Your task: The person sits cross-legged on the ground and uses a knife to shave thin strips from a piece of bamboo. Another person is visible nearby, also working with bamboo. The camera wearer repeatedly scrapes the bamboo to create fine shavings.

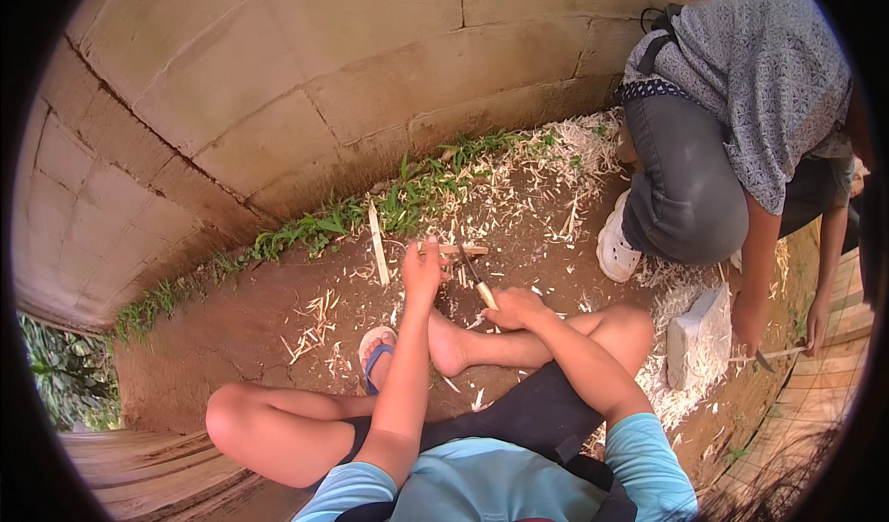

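Note:
My left hand [423,267] is closed around one end of a short, narrow wooden stick [469,250], held out level in front of me. In my right hand [515,308] is a knife, gripped by its pale handle [486,295]. Its dark blade [468,264] points up and away, close to the stick; whether the edge touches the wood I cannot tell. Beyond my left hand, a longer flat strip of pale wood [378,244] lies on the ground. Below my hands are my bare foot [448,353] and my other foot in a blue-strapped flip-flop [378,353].
Wood shavings [556,184] litter the brown dirt. A block wall [370,68] with grass [403,198] along its base rises ahead. On the right a co-worker [732,133] crouches with a knife [764,362] and a thin stick, beside a whitish block [696,341]. Wooden boards [824,355] lie farther right.

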Motion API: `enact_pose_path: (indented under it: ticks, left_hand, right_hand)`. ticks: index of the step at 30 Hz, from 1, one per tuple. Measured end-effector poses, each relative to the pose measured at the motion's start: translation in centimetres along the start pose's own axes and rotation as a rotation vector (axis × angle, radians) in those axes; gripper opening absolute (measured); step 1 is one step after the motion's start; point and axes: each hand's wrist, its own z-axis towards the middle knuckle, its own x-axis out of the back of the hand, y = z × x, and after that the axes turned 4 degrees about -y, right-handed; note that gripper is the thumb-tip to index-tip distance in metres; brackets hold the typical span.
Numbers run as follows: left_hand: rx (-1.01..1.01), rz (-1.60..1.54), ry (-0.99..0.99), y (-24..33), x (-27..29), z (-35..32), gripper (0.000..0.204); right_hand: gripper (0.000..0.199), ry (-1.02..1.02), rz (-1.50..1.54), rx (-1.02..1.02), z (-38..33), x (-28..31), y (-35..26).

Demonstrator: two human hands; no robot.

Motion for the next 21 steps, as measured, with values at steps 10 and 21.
enact_pose_path:
  ticks: [10, 21]
  left_hand:
    - [-0.274, 0.301, 0.128, -2.1, 0.4, 1.4, 0.024]
    - [-0.187, 0.162, -0.039, 0.1, -0.2, -0.1, 0.02]
  right_hand:
    - [0.028, 0.453, 0.178, -0.146, 0.6, 2.3, -0.2]
    - [0.026, 0.462, 0.176, -0.15, 1.0, 2.6, 0.4]
